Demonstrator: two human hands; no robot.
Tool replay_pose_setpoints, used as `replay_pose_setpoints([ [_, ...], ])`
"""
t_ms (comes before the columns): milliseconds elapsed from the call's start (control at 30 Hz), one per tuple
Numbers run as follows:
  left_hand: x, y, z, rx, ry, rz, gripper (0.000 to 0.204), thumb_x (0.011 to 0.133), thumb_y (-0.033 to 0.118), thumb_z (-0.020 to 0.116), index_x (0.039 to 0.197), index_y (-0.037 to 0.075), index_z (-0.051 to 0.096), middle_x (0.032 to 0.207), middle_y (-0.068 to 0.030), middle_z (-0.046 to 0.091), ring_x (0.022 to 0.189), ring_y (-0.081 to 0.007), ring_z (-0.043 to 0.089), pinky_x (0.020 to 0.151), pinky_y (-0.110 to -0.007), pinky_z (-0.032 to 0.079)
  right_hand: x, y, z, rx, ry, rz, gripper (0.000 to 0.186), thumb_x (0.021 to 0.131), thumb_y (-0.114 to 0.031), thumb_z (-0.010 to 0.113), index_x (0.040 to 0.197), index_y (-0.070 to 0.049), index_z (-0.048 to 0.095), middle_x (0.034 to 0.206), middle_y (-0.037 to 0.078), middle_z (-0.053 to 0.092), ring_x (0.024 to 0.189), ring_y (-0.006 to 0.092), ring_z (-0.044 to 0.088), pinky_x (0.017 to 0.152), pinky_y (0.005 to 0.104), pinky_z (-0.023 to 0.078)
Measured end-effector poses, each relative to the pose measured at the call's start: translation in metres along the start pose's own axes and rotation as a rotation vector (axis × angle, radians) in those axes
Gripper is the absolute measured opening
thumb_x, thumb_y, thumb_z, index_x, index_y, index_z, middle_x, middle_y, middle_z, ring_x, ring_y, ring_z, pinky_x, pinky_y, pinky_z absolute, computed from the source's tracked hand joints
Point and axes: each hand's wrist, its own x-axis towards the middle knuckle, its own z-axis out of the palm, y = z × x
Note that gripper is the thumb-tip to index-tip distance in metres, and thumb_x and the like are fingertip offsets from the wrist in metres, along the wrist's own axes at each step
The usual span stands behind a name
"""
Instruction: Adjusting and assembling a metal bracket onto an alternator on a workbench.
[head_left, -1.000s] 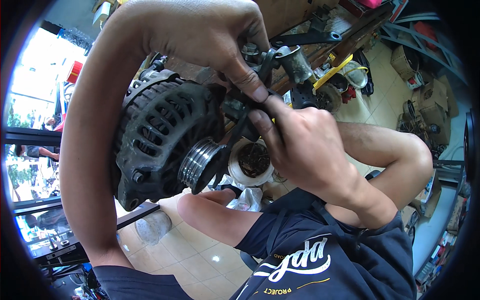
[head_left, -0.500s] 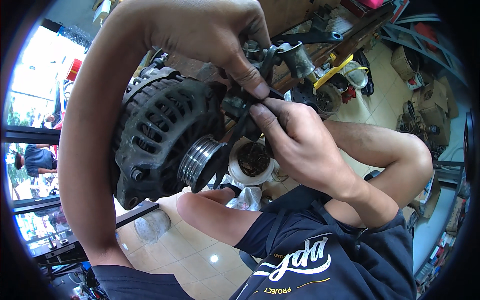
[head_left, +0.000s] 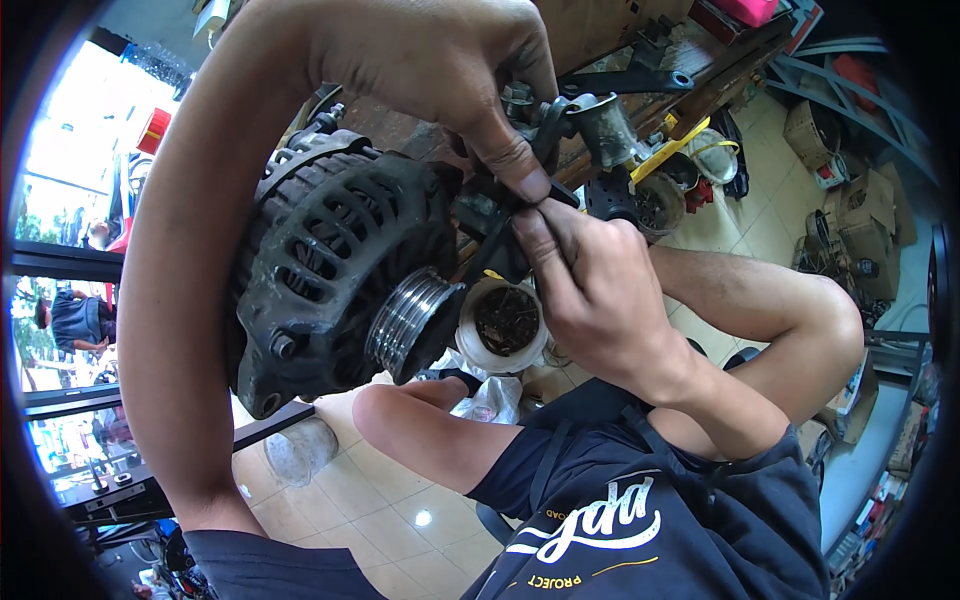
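A dark alternator (head_left: pixel 335 240) with a slotted housing stands left of centre, its shiny grooved pulley (head_left: pixel 408 322) toward me. My left hand (head_left: pixel 430 85) reaches over it from the left, fingers curled and thumb pressed down on a dark metal bracket (head_left: pixel 553 122). A dull metal bushing (head_left: pixel 606 130) sits at the bracket's far right. Just below, my right hand (head_left: pixel 605 290) is closed, its thumb and forefinger pinching a thin dark strip (head_left: pixel 488 250) against the left thumb's tip. Where the strip meets the bracket is hidden by my fingers.
Beneath the hands a white bucket (head_left: pixel 470 345) holds dark scraps. Behind is a worn wooden bench (head_left: pixel 385 125) with a dark bar (head_left: pixel 635 82) on it. A translucent tub (head_left: pixel 302 452) lies on the tiled floor. Cardboard boxes (head_left: pixel 865 215) line the right; a person (head_left: pixel 78 318) appears far left.
Both hands, the bracket and the alternator appear slightly farther right. The strip's lower end, which hung in front of the bucket beside the pulley, no longer shows there.
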Motion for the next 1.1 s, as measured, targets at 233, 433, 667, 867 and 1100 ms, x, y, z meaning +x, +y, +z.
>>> replay_pose_setpoints([
  [233,0.0,0.0,0.002,-0.051,-0.022,-0.057,0.037,0.093,0.031,0.076,0.113,-0.001,0.074,0.087,-0.0075,0.077,0.073,-0.0117,0.069,0.066,-0.026,0.053,0.003,-0.001,-0.019,-0.196,-0.098,-0.043,0.021,0.095,-0.017,0.067,0.106,0.0,0.063,0.061,0.013,0.059,0.056,0.0319,0.064,0.05,0.0403,0.048],
  [433,0.0,-0.001,0.001,-0.04,-0.028,-0.066,0.038,0.093,0.031,0.076,0.112,-0.001,0.074,0.087,-0.0077,0.076,0.073,-0.0121,0.069,0.065,-0.025,0.053,0.005,0.016,-0.013,-0.318,-0.011,-0.34,0.033,0.087,-0.011,0.067,0.118,0.002,0.061,0.067,0.009,0.067,0.058,0.023,0.069,0.049,0.033,0.051],
  [667,-0.001,-0.004,0.0,-0.036,-0.002,0.038,0.038,0.093,0.031,0.076,0.112,-0.002,0.074,0.087,-0.0073,0.076,0.074,-0.0126,0.069,0.066,-0.026,0.054,0.005,0.001,0.002,0.239,0.035,0.065,0.013,0.097,-0.01,0.062,0.091,0.001,0.066,0.061,0.013,0.065,0.053,0.0275,0.067,0.047,0.0367,0.049],
  [867,0.0,0.0,0.001,-0.056,-0.032,-0.101,0.036,0.094,0.031,0.075,0.111,0.0,0.075,0.087,-0.0065,0.076,0.073,-0.0114,0.069,0.065,-0.025,0.053,0.003,0.003,-0.014,0.072,-0.054,-0.032,0.018,0.098,-0.016,0.062,0.093,0.001,0.061,0.063,0.015,0.066,0.054,0.0291,0.067,0.046,0.0371,0.049],
  [1100,0.0,0.005,0.0,-0.007,-0.054,-0.179,0.036,0.094,0.032,0.075,0.11,0.0,0.075,0.082,-0.0054,0.076,0.068,-0.0106,0.067,0.062,-0.025,0.052,0.01,0.019,-0.017,-0.321,-0.082,-0.343,0.022,0.085,-0.01,0.068,0.101,-0.002,0.056,0.063,0.01,0.064,0.058,0.0261,0.069,0.047,0.0358,0.05],
])
